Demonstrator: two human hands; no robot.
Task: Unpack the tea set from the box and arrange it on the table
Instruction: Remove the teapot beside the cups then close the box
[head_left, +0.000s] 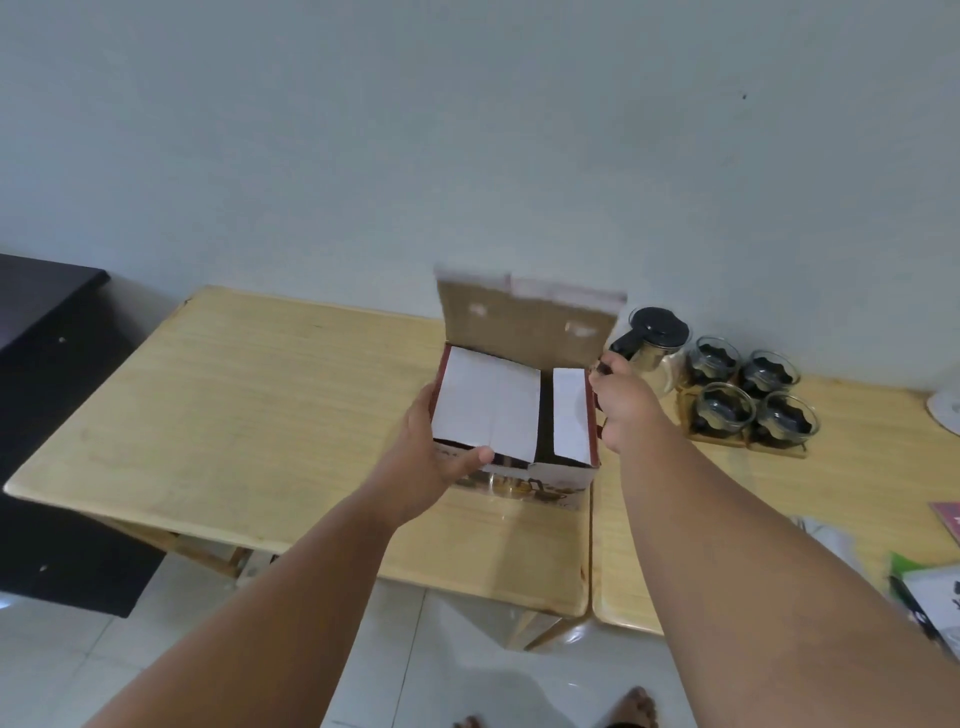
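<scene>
Gripping the box (511, 415) from both sides now — the left hand (431, 457) is wrapped round the near left corner, thumb lying flat along the front top edge, the other fingers hidden behind the left wall. The right hand (621, 405) is curled against the right wall, fingers folded together near the rim; whether they pinch the cardboard or simply press on it, I cannot tell.

Between the two hands sit the white inner flaps (488, 402), folded nearly shut with a dark gap running away from the person, nearer the right fingers than the left thumb. The brown lid (524, 322) stands upright beyond the fingertips.

Just past the right knuckles, touching nothing of the box, stands the teapot (654, 338) with its black lid, and beyond it to the right four glass cups (748, 397) on wooden trays, all on the table (260, 395). So the set looks largely unpacked already.

Printing on the box front below the left thumb is too blurred to read; no brand can be made out.
</scene>
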